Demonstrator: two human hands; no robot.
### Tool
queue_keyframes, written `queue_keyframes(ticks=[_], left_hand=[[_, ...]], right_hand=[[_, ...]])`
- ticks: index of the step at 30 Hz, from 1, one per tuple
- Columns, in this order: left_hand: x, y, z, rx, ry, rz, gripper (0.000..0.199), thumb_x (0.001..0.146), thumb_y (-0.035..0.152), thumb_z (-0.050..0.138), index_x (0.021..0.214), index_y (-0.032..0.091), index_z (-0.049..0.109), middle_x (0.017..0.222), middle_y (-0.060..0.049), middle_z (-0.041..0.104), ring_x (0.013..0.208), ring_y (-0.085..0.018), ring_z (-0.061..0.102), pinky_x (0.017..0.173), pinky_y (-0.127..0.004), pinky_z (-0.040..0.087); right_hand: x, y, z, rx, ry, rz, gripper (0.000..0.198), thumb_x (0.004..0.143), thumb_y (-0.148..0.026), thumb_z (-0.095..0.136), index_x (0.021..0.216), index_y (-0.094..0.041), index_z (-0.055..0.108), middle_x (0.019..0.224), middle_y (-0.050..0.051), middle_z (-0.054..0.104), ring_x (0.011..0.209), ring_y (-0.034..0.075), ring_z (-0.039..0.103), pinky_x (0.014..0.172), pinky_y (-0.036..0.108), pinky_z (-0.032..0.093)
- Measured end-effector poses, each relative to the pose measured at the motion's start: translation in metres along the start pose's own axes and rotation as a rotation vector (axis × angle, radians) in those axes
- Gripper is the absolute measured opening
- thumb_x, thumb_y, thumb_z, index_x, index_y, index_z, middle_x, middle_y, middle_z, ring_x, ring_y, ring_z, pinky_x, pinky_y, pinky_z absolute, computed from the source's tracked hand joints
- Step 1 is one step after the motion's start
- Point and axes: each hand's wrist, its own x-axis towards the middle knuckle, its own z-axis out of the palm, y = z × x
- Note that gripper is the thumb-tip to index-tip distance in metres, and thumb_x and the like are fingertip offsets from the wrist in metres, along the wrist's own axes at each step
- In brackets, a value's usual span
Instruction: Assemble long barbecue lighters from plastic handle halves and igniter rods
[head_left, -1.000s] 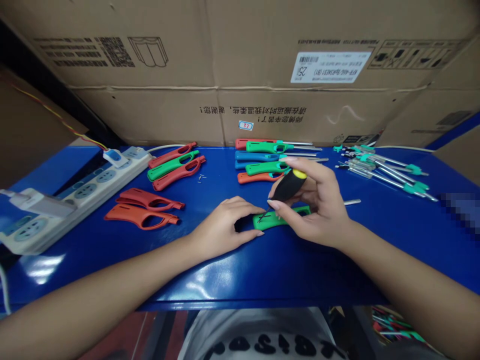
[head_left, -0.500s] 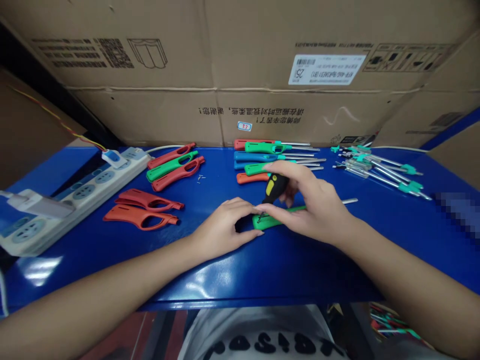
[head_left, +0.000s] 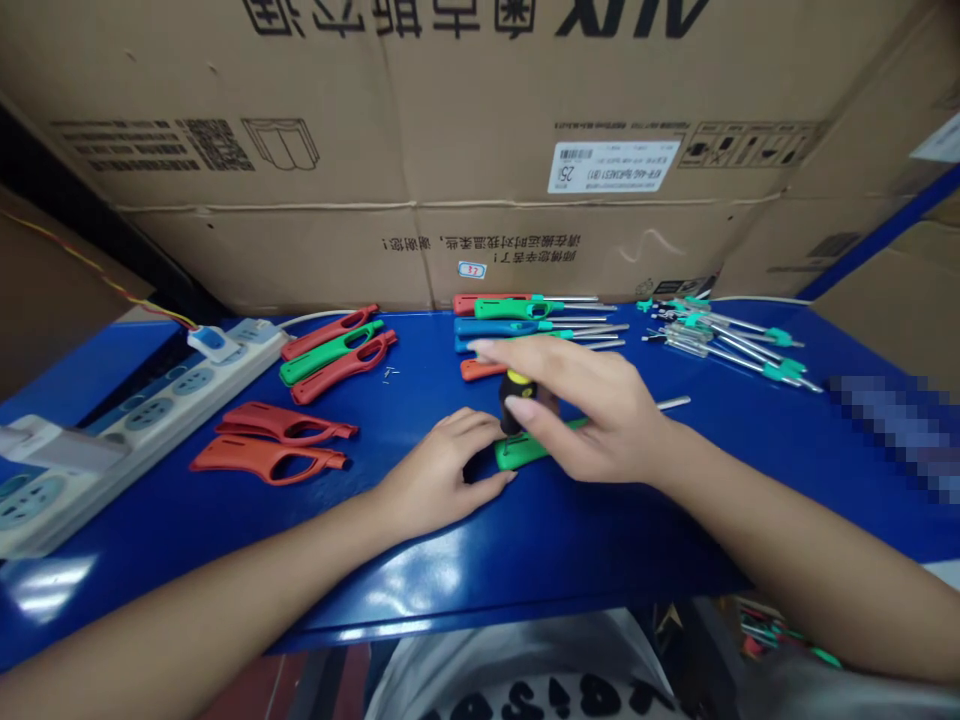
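In my right hand [head_left: 600, 410] is a short black-and-yellow screwdriver [head_left: 516, 402], closed in the fingers and held nearly upright. Its tip meets the end of a green gas lighter [head_left: 523, 452] that lies flat on the table. My left hand [head_left: 441, 468] steadies that same end, thumb at the near edge and fingers at the far edge. The lighter's metal tube [head_left: 673, 403] sticks out beyond my right hand, which hides the middle of the body. Just behind lie several assembled lighters [head_left: 499, 327] in red, green, blue and orange, partly covered by my right hand.
Red and green handle shells [head_left: 330, 352] and orange-red shells [head_left: 270, 458] lie to the left, near tiny screws [head_left: 391, 374]. A white power strip [head_left: 157, 420] runs along the left side. Metal tubes with teal parts [head_left: 727, 340] are heaped at right. A cardboard box [head_left: 337, 240] stands behind.
The screwdriver has gone from leaning to nearly upright over the lighter's end, with my right hand raised above it. My left hand keeps its place at the lighter. The camera view has shifted slightly.
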Motion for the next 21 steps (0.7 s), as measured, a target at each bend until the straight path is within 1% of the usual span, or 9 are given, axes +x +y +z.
queue_keyframes(ticks=[2,4,7,9,12,14,16,18,21], left_hand=[[0.001,0.000,0.000,-0.009,-0.010,-0.003,0.029,0.092,0.028,0.067,0.119,0.019,0.064,0.119,-0.010,0.069,0.112,-0.027,0.063,0.101,-0.046,0.051],[0.002,0.000,0.002,-0.023,0.002,0.001,0.030,0.092,0.027,0.068,0.120,0.019,0.065,0.120,-0.010,0.069,0.113,-0.026,0.063,0.102,-0.046,0.050],[0.004,0.001,0.006,-0.028,0.026,0.016,0.029,0.091,0.025,0.069,0.119,0.019,0.065,0.117,-0.009,0.070,0.112,-0.025,0.064,0.102,-0.045,0.051],[0.005,0.002,0.007,-0.030,0.027,0.021,0.028,0.091,0.024,0.069,0.118,0.019,0.065,0.115,-0.009,0.070,0.110,-0.025,0.064,0.099,-0.043,0.052],[0.007,0.003,0.007,-0.034,0.002,0.014,0.029,0.092,0.024,0.068,0.121,0.020,0.065,0.113,-0.008,0.069,0.107,-0.023,0.063,0.097,-0.041,0.053],[0.007,0.003,0.008,-0.029,-0.006,0.017,0.029,0.092,0.024,0.067,0.121,0.021,0.065,0.112,-0.007,0.069,0.106,-0.022,0.063,0.096,-0.040,0.053],[0.007,0.001,0.008,-0.026,0.006,0.027,0.029,0.092,0.025,0.068,0.121,0.021,0.065,0.111,-0.006,0.069,0.106,-0.023,0.063,0.096,-0.040,0.053],[0.006,0.000,0.009,-0.026,0.024,0.034,0.028,0.092,0.026,0.068,0.120,0.021,0.065,0.112,-0.007,0.069,0.109,-0.023,0.063,0.097,-0.042,0.053],[0.006,0.000,0.009,-0.035,0.026,0.027,0.028,0.092,0.025,0.067,0.120,0.023,0.066,0.111,-0.006,0.069,0.107,-0.023,0.063,0.096,-0.041,0.054]], right_hand=[[-0.002,0.002,0.001,0.212,-0.049,0.108,0.041,0.103,-0.025,0.044,0.144,-0.021,0.050,0.127,0.006,0.070,0.095,0.015,0.071,0.077,0.027,0.058],[-0.002,0.006,0.000,0.252,-0.029,0.150,0.036,0.102,-0.031,0.051,0.135,-0.021,0.057,0.120,0.006,0.073,0.087,0.014,0.072,0.073,0.026,0.058],[-0.004,0.014,-0.006,-0.017,0.093,0.046,0.035,0.089,-0.046,0.070,0.110,-0.018,0.070,0.101,0.006,0.077,0.086,0.017,0.072,0.077,0.028,0.057],[-0.004,0.016,-0.013,-0.100,0.106,-0.017,0.030,0.094,-0.045,0.064,0.101,-0.017,0.070,0.097,0.007,0.077,0.093,0.019,0.072,0.084,0.030,0.056],[-0.004,0.013,-0.020,0.152,0.008,0.028,0.030,0.106,-0.027,0.040,0.112,-0.016,0.067,0.113,0.008,0.074,0.104,0.015,0.070,0.087,0.027,0.055],[-0.004,0.011,-0.020,0.292,-0.041,0.078,0.030,0.106,-0.024,0.039,0.123,-0.016,0.063,0.113,0.006,0.074,0.096,0.011,0.071,0.079,0.022,0.056],[-0.005,0.011,-0.017,0.198,0.023,0.073,0.027,0.102,-0.032,0.054,0.119,-0.016,0.066,0.104,0.005,0.076,0.085,0.011,0.071,0.073,0.021,0.055],[-0.007,0.011,-0.014,-0.045,0.119,0.030,0.031,0.094,-0.043,0.065,0.107,-0.015,0.071,0.094,0.005,0.077,0.083,0.014,0.072,0.075,0.023,0.055],[-0.009,0.010,-0.016,-0.169,0.103,0.020,0.034,0.101,-0.043,0.053,0.110,-0.016,0.073,0.090,0.005,0.077,0.087,0.015,0.072,0.080,0.026,0.055]])
